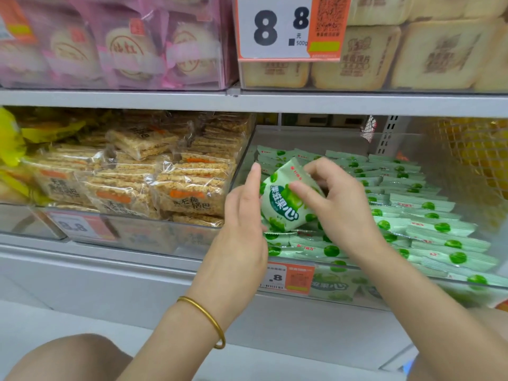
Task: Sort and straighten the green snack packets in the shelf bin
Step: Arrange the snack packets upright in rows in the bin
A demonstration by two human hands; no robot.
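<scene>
Head view, looking down and forward at a shop shelf: both hands meet over a clear plastic shelf bin (pixel 398 273) on the lower right shelf. Between them, lifted just above the stock, is a pale green snack packet (pixel 283 213) with white lettering and green fruit printed on it, tilted so that its top leans to the right. The right hand (pixel 341 199) grasps this packet, thumb laid across its printed face and curled fingers at its upper right corner. The left hand (pixel 244 210) is released, its fingers straight and pointing up, lying flat against the packet's left edge; its thumb is hidden. A thin gold bangle (pixel 209 317) circles the left wrist. Inside the bin, flat green packets (pixel 428 215) of the same kind lie in overlapping rows along the right side, and more lie loosely under the hands at the front. An orange and white price label (pixel 288 276) is fixed to the bin's front wall, partly behind the left wrist. Just beside the bin on the left, clear-wrapped golden rice cracker packs (pixel 165 182) are piled in a neighbouring bin. On the shelf above stand pink-wrapped round cakes (pixel 115 42) on the left and beige stamped square cakes (pixel 384 56) on the right, with a large white price card (pixel 275 28) reading 8.8 in front.
</scene>
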